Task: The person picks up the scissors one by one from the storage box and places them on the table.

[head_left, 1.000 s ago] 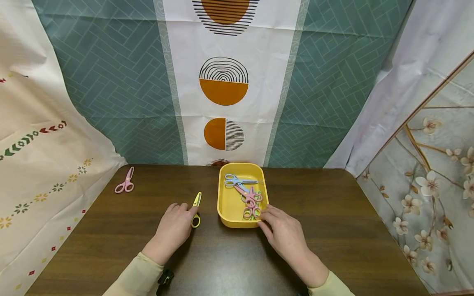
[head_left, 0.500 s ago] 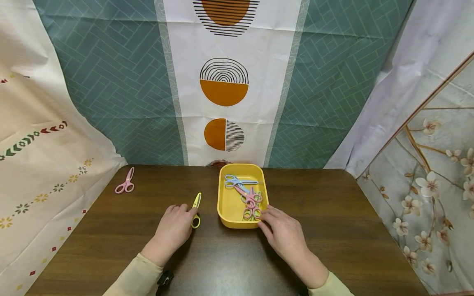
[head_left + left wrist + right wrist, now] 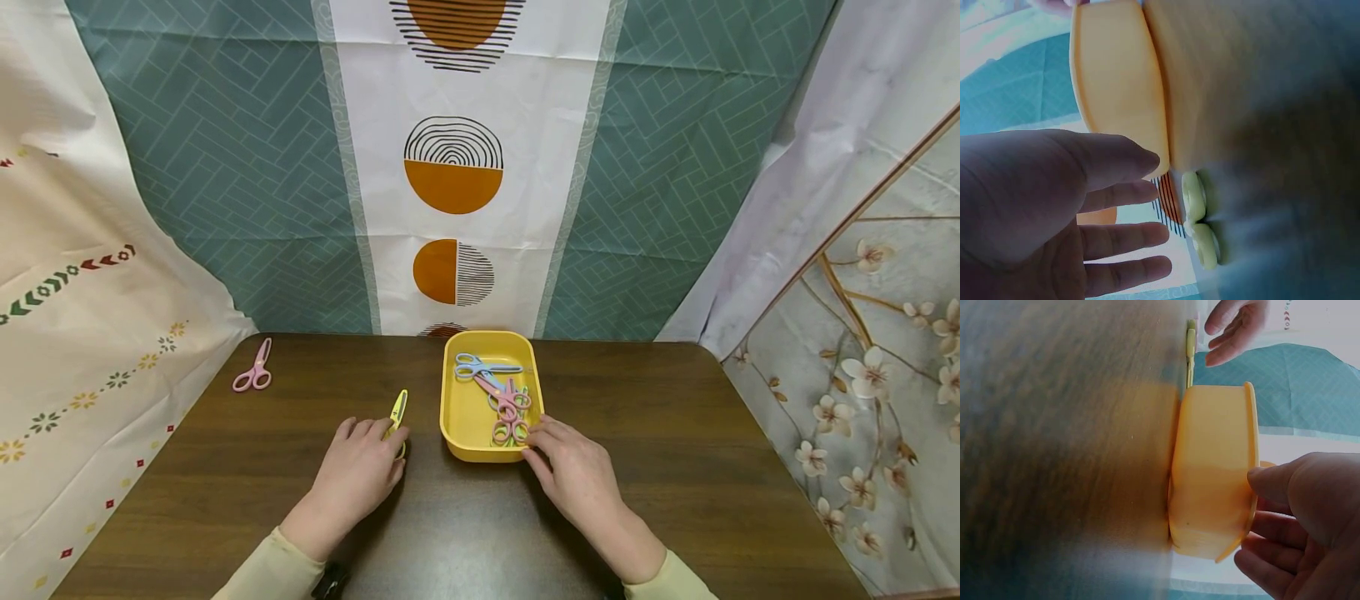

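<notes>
Yellow scissors (image 3: 400, 405) lie on the table, blades pointing away, left of the yellow box. My left hand (image 3: 358, 468) hovers over their handles (image 3: 1195, 197), fingers extended. In the left wrist view a gap shows between its fingertips and the handles. My right hand (image 3: 576, 467) holds the near right corner of the yellow box (image 3: 467, 454), its thumb against the rim (image 3: 1250, 440) and its fingers round the side. Inside lie several scissors, with blue ones (image 3: 487, 367) on top at the back and pink ones (image 3: 510, 404) nearer the front right.
Another pair of pink scissors (image 3: 255, 369) lies at the far left of the dark wooden table (image 3: 660, 417). A patterned cloth (image 3: 255, 192) hangs behind the table's back edge, with floral cloth (image 3: 862, 417) on the right.
My left hand has shifted slightly right and now covers more of the yellow scissors' handles; its thumb has moved off toward me. The right hand and box stay put.
</notes>
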`<action>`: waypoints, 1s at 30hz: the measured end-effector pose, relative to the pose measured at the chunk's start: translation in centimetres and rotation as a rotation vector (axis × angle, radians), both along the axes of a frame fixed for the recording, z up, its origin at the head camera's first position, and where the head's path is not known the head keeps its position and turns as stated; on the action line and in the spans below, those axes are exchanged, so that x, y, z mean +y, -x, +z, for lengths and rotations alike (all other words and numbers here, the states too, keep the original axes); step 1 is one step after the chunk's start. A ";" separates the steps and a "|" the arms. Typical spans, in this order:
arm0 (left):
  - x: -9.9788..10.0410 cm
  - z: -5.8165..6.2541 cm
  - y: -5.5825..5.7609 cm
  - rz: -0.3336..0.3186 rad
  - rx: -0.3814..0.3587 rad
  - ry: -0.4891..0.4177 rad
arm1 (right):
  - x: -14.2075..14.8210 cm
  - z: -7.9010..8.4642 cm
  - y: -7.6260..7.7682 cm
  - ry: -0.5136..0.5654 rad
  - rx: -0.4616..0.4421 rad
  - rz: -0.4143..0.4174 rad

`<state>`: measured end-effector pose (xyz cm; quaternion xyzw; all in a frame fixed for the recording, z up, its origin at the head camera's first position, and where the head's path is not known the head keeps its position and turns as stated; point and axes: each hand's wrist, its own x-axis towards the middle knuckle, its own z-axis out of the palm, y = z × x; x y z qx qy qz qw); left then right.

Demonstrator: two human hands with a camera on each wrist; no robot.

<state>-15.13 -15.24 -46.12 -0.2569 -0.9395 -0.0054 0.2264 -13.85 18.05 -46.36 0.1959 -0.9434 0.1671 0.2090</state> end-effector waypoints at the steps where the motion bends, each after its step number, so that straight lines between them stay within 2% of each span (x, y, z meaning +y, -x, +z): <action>1: 0.0 -0.1 -0.1 0.000 -0.009 0.007 | 0.0 0.0 0.0 0.000 0.009 0.003; 8: 0.3 -0.6 -0.9 0.009 -0.079 0.041 | 0.0 -0.1 0.0 0.000 0.038 0.007; 16: 0.5 -0.6 -1.6 0.003 -0.089 0.030 | 0.0 -0.1 0.0 -0.003 0.025 -0.001; 30: 0.7 -0.8 -1.7 0.035 -0.130 0.051 | -0.1 0.0 0.0 -0.006 0.017 -0.009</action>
